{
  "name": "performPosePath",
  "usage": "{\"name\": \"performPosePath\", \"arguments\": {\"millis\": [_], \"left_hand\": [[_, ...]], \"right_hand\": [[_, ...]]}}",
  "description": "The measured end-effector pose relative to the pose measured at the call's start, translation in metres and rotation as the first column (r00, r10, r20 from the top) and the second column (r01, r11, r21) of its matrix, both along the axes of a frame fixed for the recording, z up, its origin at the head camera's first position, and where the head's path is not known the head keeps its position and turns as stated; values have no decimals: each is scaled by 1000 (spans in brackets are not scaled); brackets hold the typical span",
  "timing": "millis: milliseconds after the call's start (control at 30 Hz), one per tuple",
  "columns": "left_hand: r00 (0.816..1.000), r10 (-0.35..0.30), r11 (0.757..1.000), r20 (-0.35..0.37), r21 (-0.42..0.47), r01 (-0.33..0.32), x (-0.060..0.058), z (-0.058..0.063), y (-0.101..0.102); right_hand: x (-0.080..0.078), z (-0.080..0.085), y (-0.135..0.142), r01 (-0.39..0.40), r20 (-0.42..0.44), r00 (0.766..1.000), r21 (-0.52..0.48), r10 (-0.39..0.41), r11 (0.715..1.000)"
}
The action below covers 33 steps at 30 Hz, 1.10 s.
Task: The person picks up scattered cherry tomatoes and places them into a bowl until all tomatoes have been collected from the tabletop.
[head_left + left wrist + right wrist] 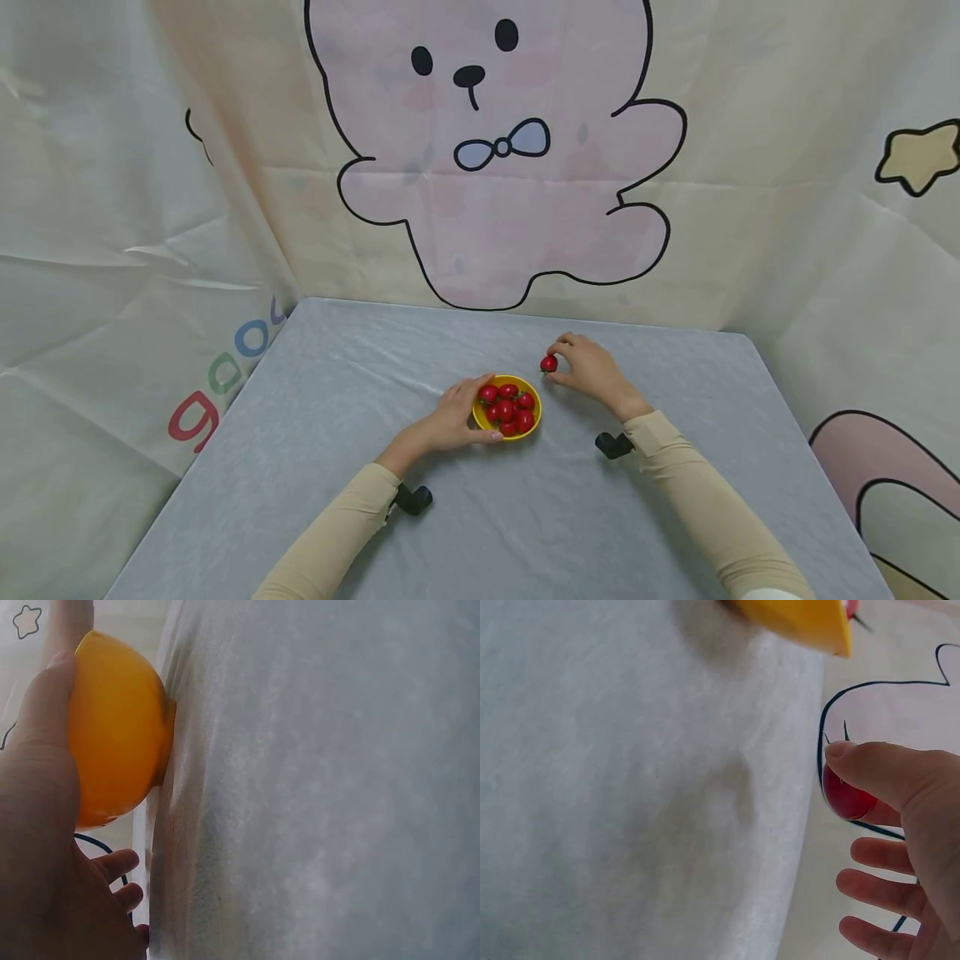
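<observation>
A small yellow bowl (476, 417) holding several red cherry tomatoes (506, 410) stands on the grey cloth. My left hand (450, 418) grips the bowl from its left side, thumb at the near rim and fingers at the far rim. In the left wrist view the bowl's smooth outer wall (120, 735) shows beside the thumb. Between thumb and forefinger, my right hand (588, 368) pinches a single cherry tomato (846, 796) with thin green stem leaves. It is up and to the right of the bowl, above the cloth.
Grey cloth covers the table (480, 525), whose far edge meets a cream curtain (750, 208) printed with a pink bear. More printed fabric (82, 275) hangs at the left and right. Each wrist carries a black camera mount (613, 445).
</observation>
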<state>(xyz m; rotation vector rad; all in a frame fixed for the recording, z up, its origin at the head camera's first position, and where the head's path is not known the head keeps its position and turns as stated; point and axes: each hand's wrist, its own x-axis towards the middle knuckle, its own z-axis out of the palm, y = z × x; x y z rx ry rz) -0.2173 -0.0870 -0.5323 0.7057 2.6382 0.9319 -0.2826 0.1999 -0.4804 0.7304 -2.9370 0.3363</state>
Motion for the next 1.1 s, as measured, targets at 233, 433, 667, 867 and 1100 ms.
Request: {"name": "performPosePath", "arguments": {"millis": [233, 433, 667, 867, 1100], "left_hand": [[1000, 4, 1000, 0, -4, -4, 0, 1, 0], [1000, 1, 1000, 5, 3, -1, 0, 2, -1], [999, -30, 1000, -16, 3, 30, -1, 1, -3], [999, -31, 1000, -17, 3, 31, -2, -1, -6], [999, -38, 999, -35, -12, 38, -2, -2, -8]], "right_hand": [[12, 19, -8, -30, -22, 999, 3, 30, 1000], [19, 28, -19, -65, -52, 996, 44, 68, 997], [32, 38, -34, -126, -64, 990, 55, 129, 991], [41, 39, -44, -172, -60, 983, 64, 176, 983], [50, 36, -54, -233, -56, 970, 89, 238, 968]]}}
